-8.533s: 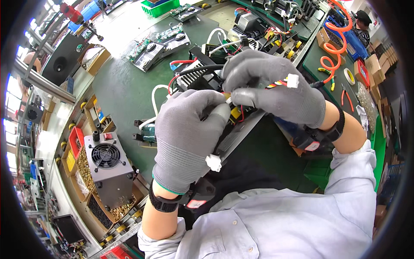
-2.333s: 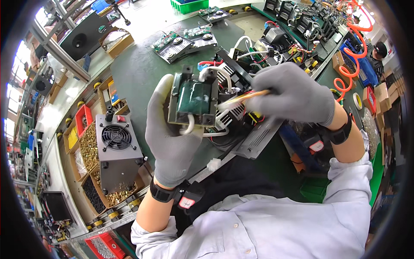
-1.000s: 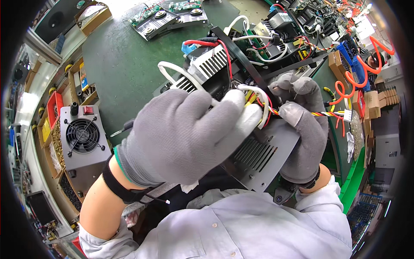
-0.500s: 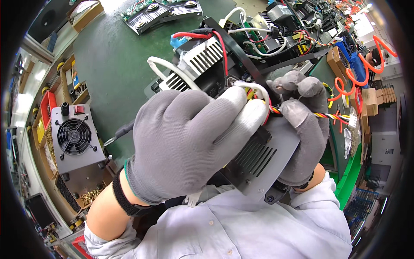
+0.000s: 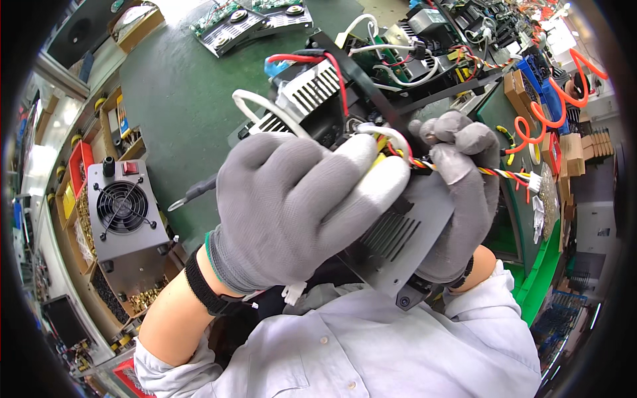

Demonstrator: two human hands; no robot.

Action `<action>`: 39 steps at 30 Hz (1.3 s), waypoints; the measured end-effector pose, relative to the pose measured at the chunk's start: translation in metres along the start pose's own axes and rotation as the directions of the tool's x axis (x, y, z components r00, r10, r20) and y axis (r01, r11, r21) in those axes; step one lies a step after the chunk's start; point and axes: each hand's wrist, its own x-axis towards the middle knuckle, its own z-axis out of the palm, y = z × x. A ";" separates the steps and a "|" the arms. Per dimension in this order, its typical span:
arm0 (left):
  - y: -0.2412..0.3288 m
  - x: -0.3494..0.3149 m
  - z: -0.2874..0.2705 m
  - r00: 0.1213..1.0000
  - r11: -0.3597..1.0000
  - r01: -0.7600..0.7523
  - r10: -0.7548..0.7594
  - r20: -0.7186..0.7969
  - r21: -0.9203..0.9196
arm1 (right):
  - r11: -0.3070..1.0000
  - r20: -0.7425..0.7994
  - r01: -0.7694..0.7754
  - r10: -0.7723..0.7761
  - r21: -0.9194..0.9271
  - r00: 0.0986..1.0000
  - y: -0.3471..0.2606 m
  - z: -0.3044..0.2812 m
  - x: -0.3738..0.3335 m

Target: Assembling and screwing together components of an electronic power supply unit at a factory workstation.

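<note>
Both my hands wear grey gloves with pale fingertips. My left hand (image 5: 292,205) lies over a partly built device, its fingertips closed around wires beside a white cable (image 5: 391,136) and a small yellow part; the exact grip is hidden. My right hand (image 5: 461,179) is curled at the device's right side, with a twisted multicoloured wire bundle (image 5: 504,174) running between its thumb and fingers. Between my hands tilts a slotted grey metal plate (image 5: 424,212). Beyond them are a slotted silver heat sink (image 5: 315,89) and red wire (image 5: 337,73). A dark lead with a metal ring end (image 5: 192,194) sticks out beside my left hand.
A grey box with a fan (image 5: 123,205) stands at the left among trays of small parts (image 5: 149,298). Slotted metal plates with circuit boards (image 5: 245,30) lie at the far side of the green table (image 5: 169,106). More wired assemblies (image 5: 438,33) and an orange coiled hose (image 5: 554,116) are at the right.
The slotted plate has tipped and shifted slightly down and left. My left hand has moved a little right in the picture, and the surroundings have shifted slightly too. Both hands keep their closed poses.
</note>
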 end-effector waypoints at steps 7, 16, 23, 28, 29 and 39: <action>0.032 -0.005 -0.022 0.986 0.724 0.140 -0.164 -0.029 0.676 | 0.992 0.166 -0.016 -0.005 0.127 0.986 0.009 -0.029 -0.006; 0.076 -0.004 -0.051 0.838 0.874 0.473 -0.485 0.249 0.110 | 0.874 0.215 -0.238 0.352 -0.424 0.911 0.032 -0.078 -0.038; 0.064 -0.024 -0.009 0.850 0.825 0.513 -0.526 -0.008 0.236 | 0.875 0.252 -0.283 0.398 -0.393 0.882 0.074 -0.054 -0.047; -0.008 -0.012 0.001 0.876 0.869 0.478 -0.461 -0.142 0.127 | 0.902 0.273 -0.186 0.306 -0.390 0.912 0.122 -0.023 0.001; -0.015 -0.006 0.003 0.881 0.884 0.462 -0.447 -0.154 0.078 | 0.894 0.264 -0.220 0.338 -0.389 0.903 0.125 -0.017 0.012; 0.025 -0.008 0.008 0.861 0.769 0.479 -0.318 -0.398 0.424 | 0.768 0.448 0.365 -0.114 -0.527 0.887 -0.047 -0.089 0.056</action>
